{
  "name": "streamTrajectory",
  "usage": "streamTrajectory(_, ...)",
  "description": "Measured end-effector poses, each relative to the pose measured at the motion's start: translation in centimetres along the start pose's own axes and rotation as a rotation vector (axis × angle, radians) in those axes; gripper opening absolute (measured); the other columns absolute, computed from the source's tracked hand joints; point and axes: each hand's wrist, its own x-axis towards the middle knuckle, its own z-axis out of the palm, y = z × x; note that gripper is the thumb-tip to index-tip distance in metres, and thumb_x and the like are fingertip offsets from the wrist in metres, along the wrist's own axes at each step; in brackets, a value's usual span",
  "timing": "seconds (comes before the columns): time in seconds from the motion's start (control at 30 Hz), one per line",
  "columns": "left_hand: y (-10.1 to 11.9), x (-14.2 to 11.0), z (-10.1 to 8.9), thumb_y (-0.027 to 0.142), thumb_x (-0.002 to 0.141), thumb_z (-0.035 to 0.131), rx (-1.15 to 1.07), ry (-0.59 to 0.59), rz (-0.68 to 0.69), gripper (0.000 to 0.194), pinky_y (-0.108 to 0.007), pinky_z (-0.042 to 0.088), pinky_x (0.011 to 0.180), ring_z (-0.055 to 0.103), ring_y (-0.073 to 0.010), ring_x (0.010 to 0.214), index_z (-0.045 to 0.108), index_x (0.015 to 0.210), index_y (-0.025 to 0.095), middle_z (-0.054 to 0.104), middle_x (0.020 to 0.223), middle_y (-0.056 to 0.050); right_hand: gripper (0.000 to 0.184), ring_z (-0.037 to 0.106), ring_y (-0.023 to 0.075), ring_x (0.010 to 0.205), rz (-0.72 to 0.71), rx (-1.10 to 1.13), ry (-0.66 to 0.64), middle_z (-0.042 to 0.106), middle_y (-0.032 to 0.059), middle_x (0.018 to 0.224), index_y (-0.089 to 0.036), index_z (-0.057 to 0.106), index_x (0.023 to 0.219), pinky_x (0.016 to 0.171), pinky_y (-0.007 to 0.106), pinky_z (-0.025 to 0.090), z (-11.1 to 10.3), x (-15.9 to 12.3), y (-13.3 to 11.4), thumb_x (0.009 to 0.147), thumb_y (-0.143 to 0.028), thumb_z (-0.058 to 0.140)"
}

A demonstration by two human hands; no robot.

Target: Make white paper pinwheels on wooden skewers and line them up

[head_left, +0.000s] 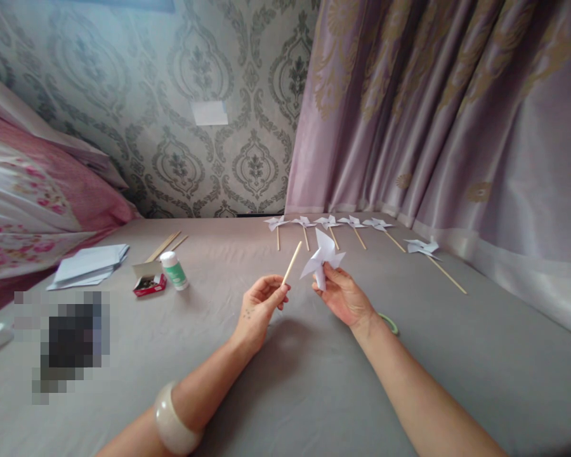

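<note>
Upright but leaning right, a pale wooden stick (292, 262) is pinched in my left hand (262, 306), its lower end hidden by the fingers. My right hand (343, 293) grips a white paper pinwheel (321, 255) near its centre, thumb in front. The pinwheel and the stick are apart, with a small gap between them. Behind my hands, several finished pinwheels on sticks (328, 222) lie in a row, and another pinwheel (423, 247) lies farther right.
On the grey cloth at left are a stack of white paper (89, 265), wooden sticks (164, 245), a small red box of dark bits (150, 284) and a white-and-green bottle (175, 271). A green ring-shaped handle (390, 324) shows behind my right wrist. Curtains (385, 108) hang at right.
</note>
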Motion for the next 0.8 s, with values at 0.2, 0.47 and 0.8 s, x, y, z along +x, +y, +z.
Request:
streamTrajectory(0.2, 0.13, -0.21, 0.31, 0.028, 0.062, 0.079, 0.012, 0.0, -0.012, 0.028, -0.02, 0.038, 0.051, 0.052, -0.0073, 0.056, 0.065, 0.081, 0.015, 0.062, 0.07, 0.001, 0.021, 0.052, 0.0061, 0.057, 0.007, -0.007, -0.065, 0.066, -0.0058, 0.067, -0.022, 0.069, 0.071, 0.052, 0.019, 0.042, -0.01, -0.32, -0.07, 0.06, -0.03, 0.084)
streamTrajectory(0.47, -0.13, -0.23, 0.23, 0.027, 0.061, 0.079, 0.026, -0.027, -0.005, 0.026, -0.019, 0.038, 0.05, 0.051, -0.0075, 0.058, 0.065, 0.08, 0.016, 0.061, 0.069, 0.001, 0.022, 0.053, 0.0063, 0.058, 0.019, 0.012, -0.094, 0.065, -0.0049, 0.066, -0.02, 0.069, 0.068, 0.055, 0.019, 0.043, -0.46, -0.19, 0.0, 0.057, -0.03, 0.086)
streamTrajectory(0.8, 0.05, -0.9, 0.65, 0.032, 0.064, 0.078, 0.057, -0.065, -0.014, 0.025, -0.019, 0.036, 0.049, 0.049, -0.007, 0.055, 0.066, 0.079, 0.016, 0.059, 0.067, 0.001, 0.017, 0.051, 0.0075, 0.062, -0.018, 0.038, -0.178, 0.06, -0.0059, 0.068, -0.023, 0.067, 0.068, 0.058, 0.021, 0.045, -0.3, -0.5, -0.32, 0.062, -0.025, 0.083)
